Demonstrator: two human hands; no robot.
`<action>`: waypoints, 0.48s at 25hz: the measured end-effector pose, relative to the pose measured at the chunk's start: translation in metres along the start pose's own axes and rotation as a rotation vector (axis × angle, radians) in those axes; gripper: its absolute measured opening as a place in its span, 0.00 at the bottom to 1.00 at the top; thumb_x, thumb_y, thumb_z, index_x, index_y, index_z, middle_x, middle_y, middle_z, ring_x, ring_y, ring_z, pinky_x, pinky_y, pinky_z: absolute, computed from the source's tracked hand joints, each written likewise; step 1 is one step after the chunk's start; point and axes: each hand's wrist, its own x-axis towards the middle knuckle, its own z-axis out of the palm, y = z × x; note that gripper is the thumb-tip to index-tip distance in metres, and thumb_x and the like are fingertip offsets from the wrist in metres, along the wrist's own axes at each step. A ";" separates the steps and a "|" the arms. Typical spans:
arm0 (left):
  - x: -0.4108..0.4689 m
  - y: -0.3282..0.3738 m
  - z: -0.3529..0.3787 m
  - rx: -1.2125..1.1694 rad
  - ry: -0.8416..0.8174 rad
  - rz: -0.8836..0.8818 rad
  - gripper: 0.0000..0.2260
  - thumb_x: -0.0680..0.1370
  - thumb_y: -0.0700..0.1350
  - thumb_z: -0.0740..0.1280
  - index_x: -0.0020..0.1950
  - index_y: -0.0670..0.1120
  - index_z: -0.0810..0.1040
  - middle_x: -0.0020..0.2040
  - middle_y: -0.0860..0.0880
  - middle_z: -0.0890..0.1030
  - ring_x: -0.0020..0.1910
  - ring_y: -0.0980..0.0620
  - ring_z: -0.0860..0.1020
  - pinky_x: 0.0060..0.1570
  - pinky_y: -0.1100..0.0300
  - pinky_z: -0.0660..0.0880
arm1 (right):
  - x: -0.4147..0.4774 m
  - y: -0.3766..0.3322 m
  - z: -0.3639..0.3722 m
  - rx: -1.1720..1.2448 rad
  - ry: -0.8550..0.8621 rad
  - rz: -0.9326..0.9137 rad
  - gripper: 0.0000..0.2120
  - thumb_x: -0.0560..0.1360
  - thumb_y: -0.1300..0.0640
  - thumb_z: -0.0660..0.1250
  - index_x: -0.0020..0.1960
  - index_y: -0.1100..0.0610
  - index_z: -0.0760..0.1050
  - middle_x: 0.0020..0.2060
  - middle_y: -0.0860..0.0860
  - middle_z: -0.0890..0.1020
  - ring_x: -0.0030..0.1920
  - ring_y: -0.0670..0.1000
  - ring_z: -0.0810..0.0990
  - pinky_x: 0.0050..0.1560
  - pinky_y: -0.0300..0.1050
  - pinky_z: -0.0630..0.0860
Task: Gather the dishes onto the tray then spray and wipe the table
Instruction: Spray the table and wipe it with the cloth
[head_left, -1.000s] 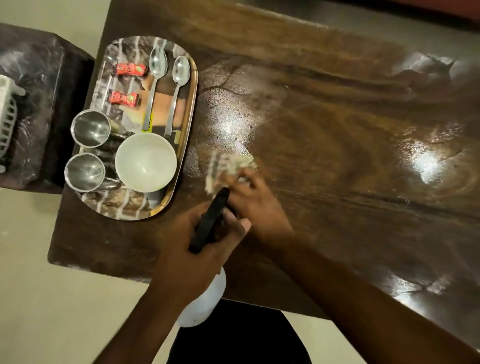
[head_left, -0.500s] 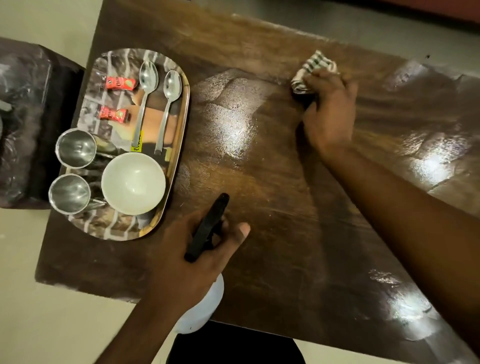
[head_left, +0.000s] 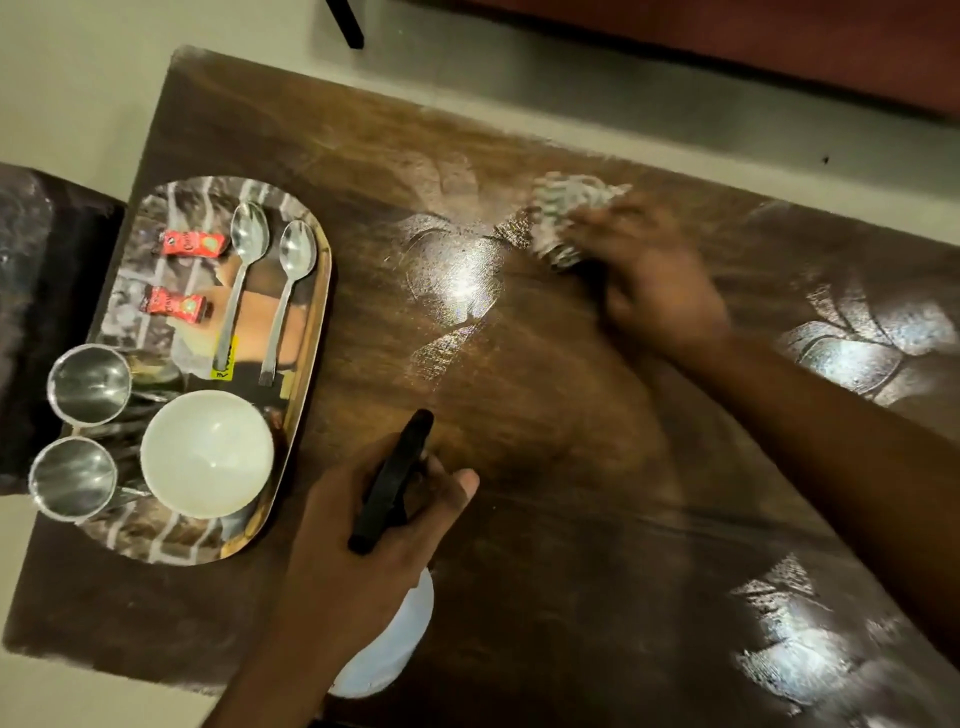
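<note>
So the crumpled checked cloth (head_left: 571, 218) sits far-middle on the glossy dark wood table (head_left: 571, 467), blurry under the right hand (head_left: 660, 280), arm stretched out. Can't tell if it's gripping or just pressing. Left hand (head_left: 358, 561) wraps round the spray bottle (head_left: 395, 483) at the near edge, black nozzle pointing toward the far side, white body below. Shiny oval tray (head_left: 317, 332) at the left end.
</note>
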 end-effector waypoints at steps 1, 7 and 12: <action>0.002 0.003 0.004 -0.002 0.009 0.008 0.10 0.75 0.51 0.77 0.42 0.46 0.83 0.21 0.47 0.73 0.18 0.56 0.73 0.27 0.64 0.73 | -0.006 0.026 -0.012 -0.017 0.069 0.199 0.29 0.77 0.64 0.63 0.77 0.50 0.74 0.77 0.50 0.74 0.76 0.61 0.65 0.77 0.59 0.67; 0.021 0.010 0.020 0.021 0.063 0.046 0.14 0.75 0.58 0.76 0.35 0.54 0.80 0.26 0.54 0.79 0.24 0.59 0.78 0.32 0.67 0.76 | -0.009 0.016 -0.007 0.087 0.446 0.950 0.30 0.75 0.68 0.56 0.75 0.56 0.75 0.77 0.52 0.74 0.78 0.63 0.64 0.78 0.48 0.62; 0.047 0.019 0.016 0.016 0.035 0.096 0.11 0.75 0.57 0.78 0.42 0.53 0.82 0.27 0.47 0.78 0.20 0.57 0.75 0.26 0.65 0.73 | -0.011 -0.071 0.025 0.009 -0.082 -0.168 0.27 0.77 0.64 0.63 0.75 0.56 0.75 0.75 0.54 0.76 0.74 0.65 0.67 0.73 0.60 0.68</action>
